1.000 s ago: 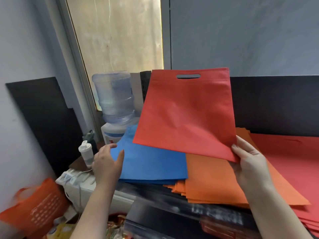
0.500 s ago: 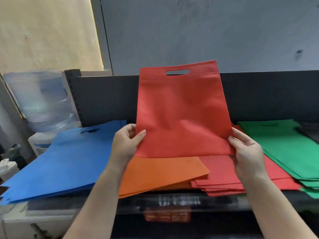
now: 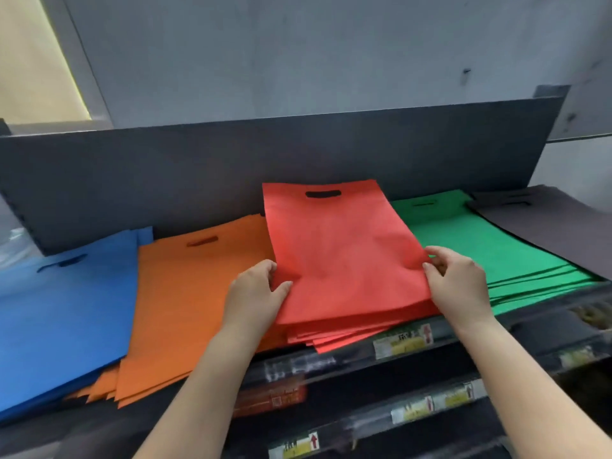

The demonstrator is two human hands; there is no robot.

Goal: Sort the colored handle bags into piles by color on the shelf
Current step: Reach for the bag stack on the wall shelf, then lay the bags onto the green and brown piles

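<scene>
A red handle bag (image 3: 341, 253) lies flat on top of the red pile (image 3: 347, 332) on the shelf, handle hole toward the back. My left hand (image 3: 258, 293) pinches its left edge, thumb on top. My right hand (image 3: 453, 283) pinches its right edge. Left of it lies the orange pile (image 3: 192, 299), then the blue pile (image 3: 63, 309). To the right lie the green pile (image 3: 490, 246) and a dark grey pile (image 3: 556, 226).
A dark back panel (image 3: 265, 160) stands behind the piles. The shelf's front rail (image 3: 414, 339) carries yellow price labels, and lower rails with more labels sit below. A grey wall rises behind, with a window at the top left.
The red bag went from upright in the air down flat onto the red pile, still held in both hands. The view swung right, showing the green and grey piles.
</scene>
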